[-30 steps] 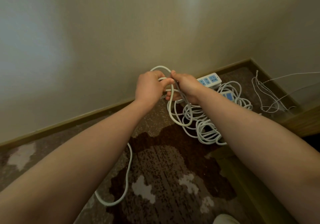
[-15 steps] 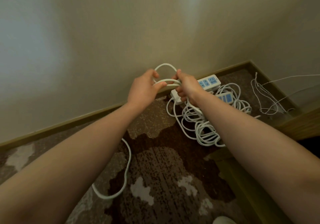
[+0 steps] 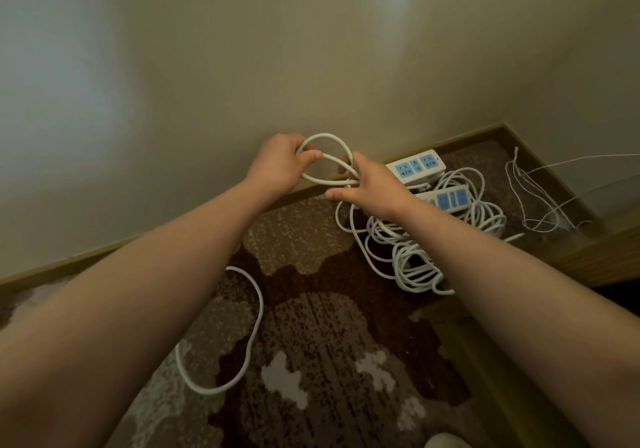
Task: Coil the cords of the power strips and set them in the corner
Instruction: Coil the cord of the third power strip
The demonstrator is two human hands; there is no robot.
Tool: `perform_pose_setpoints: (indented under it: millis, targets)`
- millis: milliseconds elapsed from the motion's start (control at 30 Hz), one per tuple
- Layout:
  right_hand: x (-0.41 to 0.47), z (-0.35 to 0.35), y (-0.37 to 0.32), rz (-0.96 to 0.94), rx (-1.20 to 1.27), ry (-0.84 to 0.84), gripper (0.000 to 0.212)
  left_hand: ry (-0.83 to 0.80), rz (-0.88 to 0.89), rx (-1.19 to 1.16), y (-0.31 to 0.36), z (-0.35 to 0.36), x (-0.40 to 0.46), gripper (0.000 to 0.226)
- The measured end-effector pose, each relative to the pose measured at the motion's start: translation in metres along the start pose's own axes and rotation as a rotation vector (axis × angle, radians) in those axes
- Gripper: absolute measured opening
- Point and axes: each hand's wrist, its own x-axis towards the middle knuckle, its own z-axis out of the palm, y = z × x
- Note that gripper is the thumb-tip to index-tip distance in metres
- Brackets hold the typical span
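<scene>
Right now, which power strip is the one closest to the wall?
Look at the room corner where the baseboard bends. Two white power strips lie there among tangled cords; the back power strip sits nearest the wall. Unlike the front power strip, no arm covers it.

My two forearms are bare to the elbow, no sleeves, rings or watch; left hand (image 3: 282, 163), right hand (image 3: 375, 189).
</scene>
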Motion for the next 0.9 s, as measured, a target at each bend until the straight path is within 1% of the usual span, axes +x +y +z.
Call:
perform_pose_setpoints:
  millis: [100,167,233,333,367,400,433,500,533,600,667,733,900]
  targets:
    - [-0.001,-0.002,0.005,0.014,-0.220,0.031,0.029,0.027,-0.031,0.033,0.004,-0.001,0.002,0.026]
    - [-0.005,0.000,0.012,0.027,-0.387,0.100,0.021,0.057,-0.068,0.029,0.005,-0.001,0.005,0.031]
    - [-0.011,0.003,0.017,0.026,-0.458,0.175,0.021,0.056,-0.086,0.035,0.007,0.001,0.007,0.034]
    - [-0.015,0.003,0.023,0.072,-0.470,0.237,0.020,0.042,-0.098,0.033,0.009,0.003,0.008,0.036]
    - [-0.014,0.002,0.024,0.112,-0.432,0.228,0.017,0.043,-0.104,0.030,0.009,0.003,0.010,0.037]
    - [-0.013,0.001,0.025,0.149,-0.341,0.210,0.012,0.046,-0.111,0.026,0.009,0.004,0.011,0.037]
    - [-0.013,0.002,0.025,0.176,-0.185,0.193,0.010,0.053,-0.115,0.016,0.008,0.003,0.012,0.038]
    - [-0.014,0.005,0.023,0.186,0.176,0.204,0.015,0.073,-0.113,-0.005,0.004,0.002,0.012,0.038]
    - [-0.015,0.007,0.022,0.166,0.275,0.235,0.019,0.080,-0.106,-0.013,0.002,0.002,0.011,0.037]
    - [-0.016,0.009,0.022,0.101,0.318,0.293,0.021,0.081,-0.090,-0.017,-0.004,0.003,0.010,0.030]
    - [-0.015,0.010,0.024,0.066,0.289,0.301,0.017,0.076,-0.085,-0.011,-0.009,0.003,0.009,0.027]
    - [-0.016,0.012,0.030,0.059,0.201,0.260,0.014,0.078,-0.076,0.016,-0.013,0.003,0.009,0.030]
    - [-0.019,0.010,0.039,0.114,-0.229,0.135,0.023,0.082,-0.035,0.026,-0.012,0.006,0.006,0.024]
